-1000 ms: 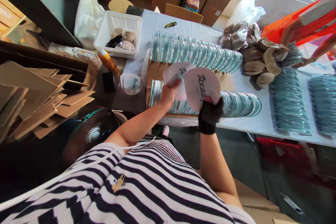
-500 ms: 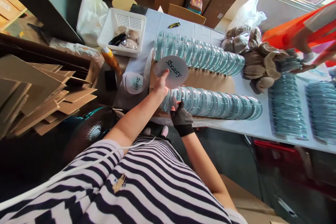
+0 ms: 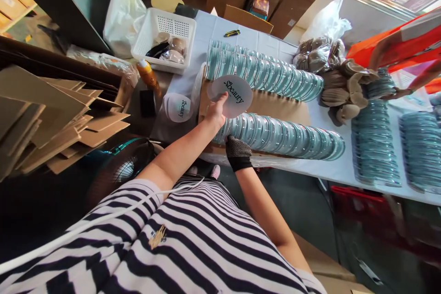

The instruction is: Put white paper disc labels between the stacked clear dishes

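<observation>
My left hand (image 3: pixel 216 111) is bare and grips several stacked white printed cards (image 3: pixel 237 98), rounded and lettered "beauty", with the thumb on top. They are held over the left part of two rows of clear plastic cases. My right hand (image 3: pixel 238 150), in a black fingerless glove, is closed at the left end of the near row of cases (image 3: pixel 289 137). Its fingertips are partly hidden, and what they pinch cannot be made out. Behind the cards runs the far row of cases (image 3: pixel 275 73). More printed cards (image 3: pixel 177 107) lie at the table's left edge.
A white basket (image 3: pixel 191 41) with small items, an orange bottle (image 3: pixel 148 76) and a yellow cutter (image 3: pixel 232 33) are around the left and back. Brown pads (image 3: pixel 339 87) and stacked cases (image 3: pixel 375 147) stand right, near another person's arm (image 3: pixel 409 85). Cardboard sheets (image 3: pixel 51 119) lie left.
My right hand has moved a pale card, seen in its fingers before, in among the cases at the near row's left end. The left hand keeps its cards almost in place.
</observation>
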Tool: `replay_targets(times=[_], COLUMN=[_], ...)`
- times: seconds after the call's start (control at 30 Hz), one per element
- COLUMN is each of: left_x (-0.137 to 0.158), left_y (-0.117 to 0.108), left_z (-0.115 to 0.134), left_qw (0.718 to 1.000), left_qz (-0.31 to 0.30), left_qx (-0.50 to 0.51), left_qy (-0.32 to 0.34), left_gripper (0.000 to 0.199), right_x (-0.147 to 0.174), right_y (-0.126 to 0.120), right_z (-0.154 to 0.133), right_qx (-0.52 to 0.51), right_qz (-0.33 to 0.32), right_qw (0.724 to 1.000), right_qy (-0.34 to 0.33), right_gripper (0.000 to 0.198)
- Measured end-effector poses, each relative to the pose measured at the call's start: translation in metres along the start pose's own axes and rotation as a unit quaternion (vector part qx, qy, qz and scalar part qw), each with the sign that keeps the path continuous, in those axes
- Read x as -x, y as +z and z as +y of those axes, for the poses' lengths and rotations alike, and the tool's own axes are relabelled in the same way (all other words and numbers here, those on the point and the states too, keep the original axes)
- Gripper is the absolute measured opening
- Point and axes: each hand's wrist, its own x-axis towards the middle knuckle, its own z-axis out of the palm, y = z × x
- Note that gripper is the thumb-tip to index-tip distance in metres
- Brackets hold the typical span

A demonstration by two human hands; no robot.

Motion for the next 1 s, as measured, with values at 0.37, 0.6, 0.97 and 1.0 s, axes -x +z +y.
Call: replay_targets(times=[0.37, 0.6, 0.97, 1.0], left_x=[0.010, 0.010, 0.047, 0.051], left_y=[0.004, 0.001, -0.006, -0.007], left_z=[-0.006, -0.012, -0.002, -0.002], left_qw=[0.999, 1.000, 0.996, 0.996], left_qz=[0.037, 0.018, -0.026, -0.031], left_qx=[-0.029, -0.011, -0.074, -0.074], left_qy=[-0.016, -0.010, 0.034, 0.034], left_gripper=[0.023, 0.026, 0.016, 0.014], right_x=[-0.010, -0.010, -0.018, -0.017], right_y=[0.005, -0.010, -0.077, -0.074], right_z=[-0.011, -0.003, 0.010, 0.003], right_qx=[-0.621, -0.248, -0.091, -0.070], right_qz=[-0.148, -0.107, 0.325, 0.323], right_qw=[0.765, 0.961, 0.932, 0.931], right_qy=[0.086, 0.056, -0.130, -0.154], right_gripper=[0.023, 0.042, 0.064, 0.063])
